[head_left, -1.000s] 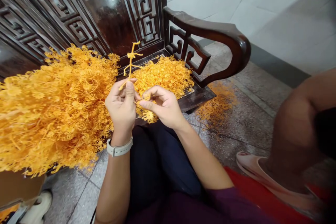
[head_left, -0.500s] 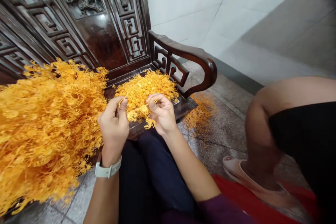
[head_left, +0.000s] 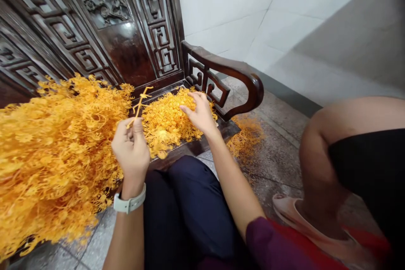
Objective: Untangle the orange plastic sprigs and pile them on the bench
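My left hand (head_left: pixel 130 145) is closed round a thin orange plastic stem (head_left: pixel 139 103) that sticks up from its fingertips, with short branches near its top. It wears a white watch strap at the wrist. My right hand (head_left: pixel 198 112) reaches out over the small heap of orange plastic pieces (head_left: pixel 167 120) on the dark wooden seat, its fingers curled down onto the heap. Whether those fingers hold a piece is hidden. A far larger mass of tangled orange plastic sprigs (head_left: pixel 53 147) fills the left side, right beside my left hand.
The carved dark wooden bench (head_left: pixel 126 46) has a curved armrest (head_left: pixel 228 69) just right of my right hand. More orange pieces (head_left: pixel 245 135) lie on the speckled floor by the bench. Another person's bare leg (head_left: pixel 335 152) and pale shoe (head_left: pixel 303 223) are at right.
My right hand left the left hand and reached forward onto the small heap on the seat. The orange stem is up again in my left hand, as it was a second ago.
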Tool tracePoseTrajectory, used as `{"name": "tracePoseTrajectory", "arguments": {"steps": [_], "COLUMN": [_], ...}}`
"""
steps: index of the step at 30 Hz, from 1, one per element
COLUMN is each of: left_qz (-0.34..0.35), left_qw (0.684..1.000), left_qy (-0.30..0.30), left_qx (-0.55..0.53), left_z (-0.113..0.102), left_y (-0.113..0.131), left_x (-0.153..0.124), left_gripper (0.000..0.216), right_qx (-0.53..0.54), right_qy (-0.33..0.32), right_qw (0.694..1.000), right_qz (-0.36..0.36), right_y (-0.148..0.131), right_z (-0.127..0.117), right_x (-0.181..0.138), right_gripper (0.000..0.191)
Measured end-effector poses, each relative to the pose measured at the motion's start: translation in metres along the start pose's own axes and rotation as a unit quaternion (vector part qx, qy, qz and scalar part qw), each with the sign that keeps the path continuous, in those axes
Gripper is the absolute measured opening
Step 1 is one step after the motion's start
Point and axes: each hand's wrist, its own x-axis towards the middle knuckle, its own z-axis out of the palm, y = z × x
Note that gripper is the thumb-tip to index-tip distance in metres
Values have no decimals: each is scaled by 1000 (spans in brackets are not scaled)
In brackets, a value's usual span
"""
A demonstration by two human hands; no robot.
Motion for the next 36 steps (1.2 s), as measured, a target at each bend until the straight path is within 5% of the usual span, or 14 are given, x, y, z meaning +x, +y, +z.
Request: {"name": "tracePoseTrajectory", "arguments": {"steps": [4,6,8,11,18,25,31,36], "left_qz": [15,37,50,44,51,92,126,76], "left_qw": [1000,999,998,998,997,992,985,993], "left_qy": [-16,-16,-17,-32,-33,-42,-40,-93], "left_qx": [10,21,27,29,38,76,109,-12], "left_z": [3,3,3,2,-3,1,10,12], "left_y": [5,5,5,5,1,-3,3,13], "left_x": [-3,-3,-4,-5,-8,-7,-6,-14], "left_gripper": [27,26,25,26,25,22,19,21], "right_qx": [165,160,139,202,305,355,366,356], "right_qy": [-140,-157,-126,-75,-23,-10,-31,15], "right_qw": [976,970,973,972,951,934,930,934], "right_qz": [-35,-96,-135,-89,39,37,-17,17], "right_y": [-36,-52,-60,-62,-48,-54,-66,-65], "right_z": [-3,-3,0,8,21,21,13,6], "right_x": [-44,-71,-89,-97,-103,-107,-110,-105], "right_gripper": [33,37,33,10,30,43,36,39]}}
